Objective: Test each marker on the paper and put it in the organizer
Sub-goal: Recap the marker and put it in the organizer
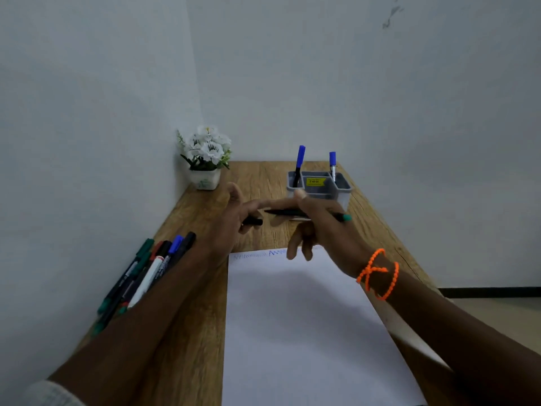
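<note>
Both hands hover above the desk just beyond the white paper (298, 323). My right hand (319, 230) grips a dark marker (288, 212) with a teal end, its tip pointing left. My left hand (234, 221) holds a small black cap (252, 222) a short gap away from that tip. Blue and faint scribbles (275, 253) run along the paper's far edge. The grey organizer (319, 189) stands behind the hands with two blue-capped markers (299, 162) upright in its side compartments. A bundle of several markers (146, 273) lies at the left, partly hidden by my left forearm.
A white pot of white flowers (206, 159) sits in the far left corner against the wall. The wooden desk (193, 332) is narrow, with a wall on the left and its right edge dropping to the floor. An orange bead bracelet (377, 273) is on my right wrist.
</note>
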